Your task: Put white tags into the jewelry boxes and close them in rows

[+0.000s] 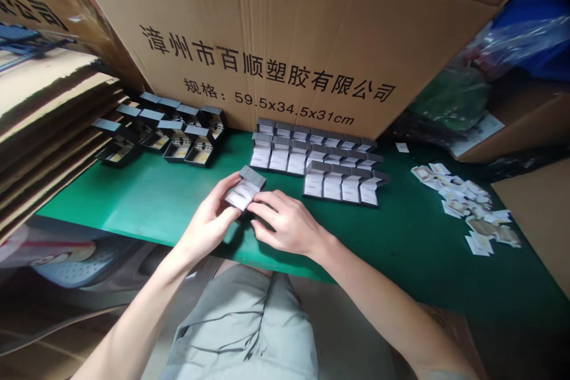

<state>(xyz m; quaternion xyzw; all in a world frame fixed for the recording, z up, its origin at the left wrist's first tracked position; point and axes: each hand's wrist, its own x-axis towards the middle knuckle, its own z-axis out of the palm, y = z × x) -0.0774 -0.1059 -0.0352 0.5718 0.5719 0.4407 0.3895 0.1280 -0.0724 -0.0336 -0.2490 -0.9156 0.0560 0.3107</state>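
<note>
Progress, we judge, is partial: left hand point(211, 219) and right hand point(287, 225) pinch one open grey box point(246, 187); lined boxes point(320, 169) stand right of it, dark boxes point(178, 136) lie left of it.

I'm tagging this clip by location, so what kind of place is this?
Likely a packing workshop: printed shipping carton behind the green table, rows of open grey boxes, loose cards, one small box in the left hand.

Forearms point(146, 303) bare; lt grey garment point(249, 332) over lap, creased, w/ centre seam.
</note>
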